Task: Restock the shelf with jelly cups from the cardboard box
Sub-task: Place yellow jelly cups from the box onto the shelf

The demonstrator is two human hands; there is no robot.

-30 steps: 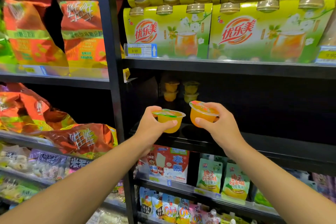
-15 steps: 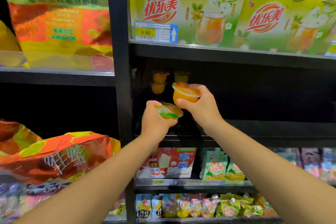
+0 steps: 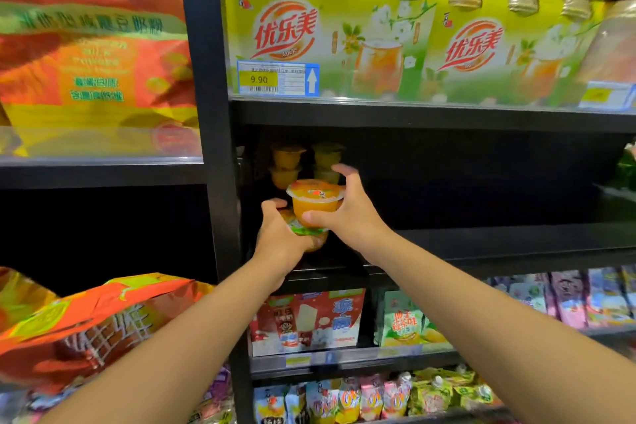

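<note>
Inside dark shelf (image 3: 481, 237), right hand (image 3: 347, 213) gripping orange jelly cup (image 3: 315, 203), left hand (image 3: 278, 237) clutching half-hidden cup (image 3: 306, 229), rear cups (image 3: 287, 162) dim.

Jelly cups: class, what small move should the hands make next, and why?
Probably set the right hand's cup onto the left hand's cup. It sits just above it, and the cups at the back are stacked in twos.

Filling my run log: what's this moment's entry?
left hand: holds green-lid cup | right hand: stacking orange cup on it | shelf: stacks at back
</note>
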